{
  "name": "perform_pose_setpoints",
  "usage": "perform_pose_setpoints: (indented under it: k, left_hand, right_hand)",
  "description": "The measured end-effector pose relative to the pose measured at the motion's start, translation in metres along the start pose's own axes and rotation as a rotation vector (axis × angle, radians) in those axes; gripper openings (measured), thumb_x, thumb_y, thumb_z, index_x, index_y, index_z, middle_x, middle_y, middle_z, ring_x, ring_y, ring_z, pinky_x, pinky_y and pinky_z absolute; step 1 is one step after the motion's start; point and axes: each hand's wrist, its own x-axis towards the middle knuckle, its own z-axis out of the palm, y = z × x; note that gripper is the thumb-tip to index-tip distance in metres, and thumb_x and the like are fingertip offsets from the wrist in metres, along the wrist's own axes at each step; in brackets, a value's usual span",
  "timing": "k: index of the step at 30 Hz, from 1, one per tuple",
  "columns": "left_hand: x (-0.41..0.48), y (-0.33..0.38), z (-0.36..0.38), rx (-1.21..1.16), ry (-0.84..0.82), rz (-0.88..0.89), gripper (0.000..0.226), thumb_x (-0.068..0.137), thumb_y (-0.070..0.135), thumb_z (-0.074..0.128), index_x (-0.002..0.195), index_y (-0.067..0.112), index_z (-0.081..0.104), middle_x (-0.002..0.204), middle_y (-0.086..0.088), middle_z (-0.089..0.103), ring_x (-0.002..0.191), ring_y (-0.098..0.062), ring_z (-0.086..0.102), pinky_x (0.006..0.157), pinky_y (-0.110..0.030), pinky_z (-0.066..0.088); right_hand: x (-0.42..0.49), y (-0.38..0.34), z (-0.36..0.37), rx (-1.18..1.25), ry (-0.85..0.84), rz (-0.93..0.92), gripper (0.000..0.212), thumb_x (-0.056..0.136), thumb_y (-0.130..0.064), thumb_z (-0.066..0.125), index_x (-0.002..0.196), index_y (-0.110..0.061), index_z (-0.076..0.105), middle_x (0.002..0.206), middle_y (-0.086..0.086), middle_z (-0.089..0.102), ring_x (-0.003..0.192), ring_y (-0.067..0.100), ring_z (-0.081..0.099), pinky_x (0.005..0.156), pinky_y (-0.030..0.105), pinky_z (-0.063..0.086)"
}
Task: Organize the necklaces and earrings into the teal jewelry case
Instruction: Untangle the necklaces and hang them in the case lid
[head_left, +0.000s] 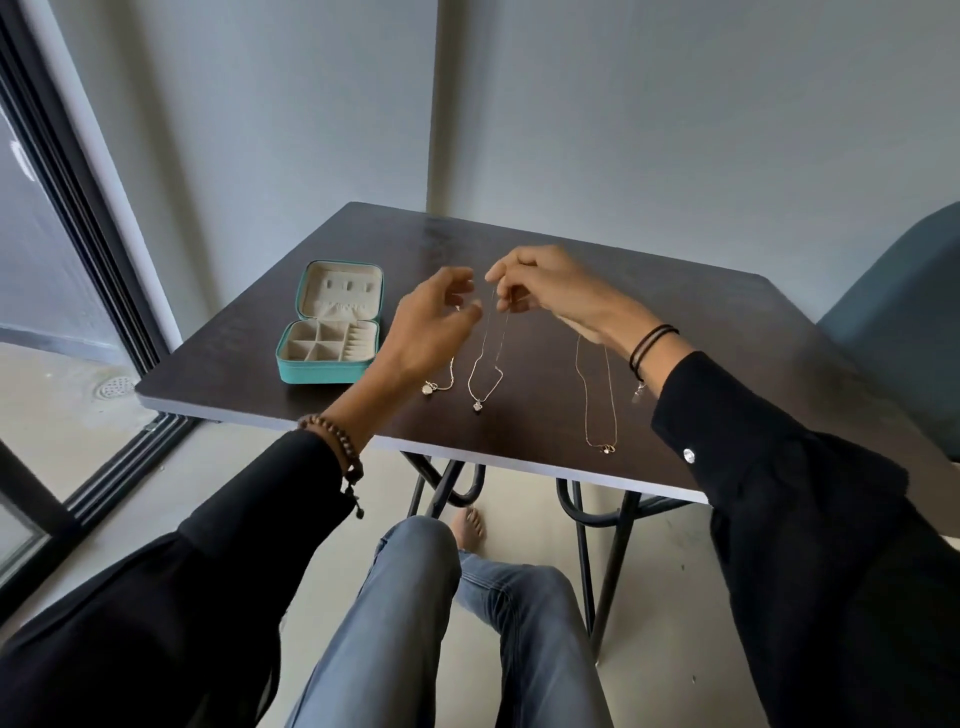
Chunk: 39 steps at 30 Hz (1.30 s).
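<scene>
Head view: right hand (545, 291) pinches thin silver pendant necklace (485, 364)
Left hand (431, 322): fingers loose, empty
Next: lower chain into open teal jewelry case (322, 371)

Both black-sleeved arms reach forward; right hand (540, 291) pinches thin silver necklace chain (477, 403) at fingertips; left hand (434, 325) just beside, fingers loosely curved, thumb apart.
</scene>
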Motion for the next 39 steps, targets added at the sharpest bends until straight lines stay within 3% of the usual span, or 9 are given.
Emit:
perform_pose_setpoints:
  k: [5, 7, 11, 16, 20, 24, 28, 32, 39]
  left_hand:
    - [0.002, 0.023, -0.003, -0.319, -0.095, -0.088, 0.03, 0.096, 0.013, 0.064, 0.125, 0.009, 0.063, 0.084, 0.006, 0.071, 0.078, 0.003, 0.065, 0.071, -0.008, 0.045]
    - [-0.001, 0.027, -0.003, -0.388, -0.068, -0.105, 0.017, 0.097, 0.015, 0.062, 0.111, 0.009, 0.071, 0.077, 0.005, 0.07, 0.077, -0.004, 0.066, 0.075, -0.017, 0.045]
    - [-0.007, 0.028, -0.009, -0.486, -0.014, -0.103, 0.02, 0.097, 0.017, 0.064, 0.1, 0.001, 0.075, 0.065, 0.009, 0.065, 0.074, -0.008, 0.063, 0.076, -0.022, 0.048]
    - [-0.014, 0.025, -0.011, -0.55, -0.057, -0.119, 0.015, 0.092, 0.012, 0.071, 0.102, 0.001, 0.073, 0.074, 0.004, 0.067, 0.065, -0.003, 0.061, 0.081, -0.024, 0.052]
    - [-0.023, 0.013, -0.006, -0.564, -0.079, -0.15, 0.021, 0.093, 0.021, 0.071, 0.099, 0.001, 0.074, 0.068, 0.001, 0.067, 0.066, -0.004, 0.064, 0.077, -0.021, 0.054]
    - [-0.027, 0.004, -0.001, -0.831, -0.116, -0.304, 0.02, 0.099, 0.022, 0.062, 0.087, 0.007, 0.068, 0.071, -0.002, 0.063, 0.083, -0.016, 0.073, 0.079, -0.026, 0.059]
    - [-0.036, 0.004, 0.0, -1.037, -0.176, -0.435, 0.025, 0.102, 0.019, 0.056, 0.079, 0.012, 0.058, 0.088, -0.01, 0.07, 0.096, -0.022, 0.075, 0.094, -0.033, 0.057]
    - [-0.045, 0.01, -0.001, -1.09, -0.211, -0.453, 0.023, 0.104, 0.021, 0.052, 0.086, 0.01, 0.062, 0.097, -0.011, 0.075, 0.096, -0.022, 0.075, 0.083, -0.03, 0.062]
    - [-0.051, 0.012, 0.0, -1.082, -0.259, -0.472, 0.022, 0.103, 0.023, 0.053, 0.101, 0.008, 0.068, 0.102, -0.009, 0.075, 0.096, -0.019, 0.075, 0.084, -0.026, 0.06]
  right_hand:
    - [-0.016, -0.028, -0.007, 0.167, 0.001, -0.021, 0.018, 0.099, -0.007, 0.052, 0.099, 0.0, 0.068, 0.073, 0.004, 0.056, 0.054, 0.009, 0.045, 0.053, 0.021, 0.041]
    - [-0.024, -0.037, -0.011, -0.013, 0.021, -0.028, 0.018, 0.098, -0.019, 0.059, 0.095, -0.004, 0.068, 0.068, -0.003, 0.054, 0.051, 0.005, 0.038, 0.051, 0.02, 0.033]
    - [-0.039, -0.045, -0.017, -0.484, 0.033, -0.064, 0.051, 0.1, -0.049, 0.06, 0.074, -0.005, 0.063, 0.046, -0.015, 0.039, 0.041, 0.001, 0.036, 0.055, 0.021, 0.032]
    - [-0.043, -0.053, -0.025, 0.057, 0.127, 0.051, 0.046, 0.095, -0.048, 0.068, 0.067, -0.022, 0.043, 0.058, -0.009, 0.034, 0.049, 0.009, 0.026, 0.048, 0.022, 0.022]
    - [-0.042, -0.062, -0.038, 0.376, 0.148, 0.104, 0.039, 0.094, -0.041, 0.071, 0.072, -0.021, 0.046, 0.06, -0.006, 0.035, 0.048, 0.009, 0.027, 0.043, 0.02, 0.022]
    - [-0.041, -0.068, -0.044, 0.593, 0.185, 0.114, 0.028, 0.097, -0.031, 0.067, 0.078, -0.016, 0.053, 0.062, -0.003, 0.044, 0.046, 0.009, 0.033, 0.042, 0.019, 0.028]
    - [-0.039, -0.066, -0.048, 0.747, 0.22, 0.127, 0.022, 0.1, -0.024, 0.062, 0.082, -0.012, 0.057, 0.062, -0.002, 0.049, 0.045, 0.008, 0.037, 0.041, 0.018, 0.032]
    - [-0.037, -0.063, -0.049, 0.813, 0.242, 0.143, 0.021, 0.1, -0.021, 0.059, 0.083, -0.01, 0.058, 0.062, -0.002, 0.048, 0.044, 0.008, 0.037, 0.041, 0.017, 0.031]
    - [-0.035, -0.057, -0.054, 0.857, 0.27, 0.148, 0.019, 0.1, -0.019, 0.056, 0.084, -0.009, 0.06, 0.063, -0.002, 0.048, 0.044, 0.008, 0.037, 0.043, 0.017, 0.03]
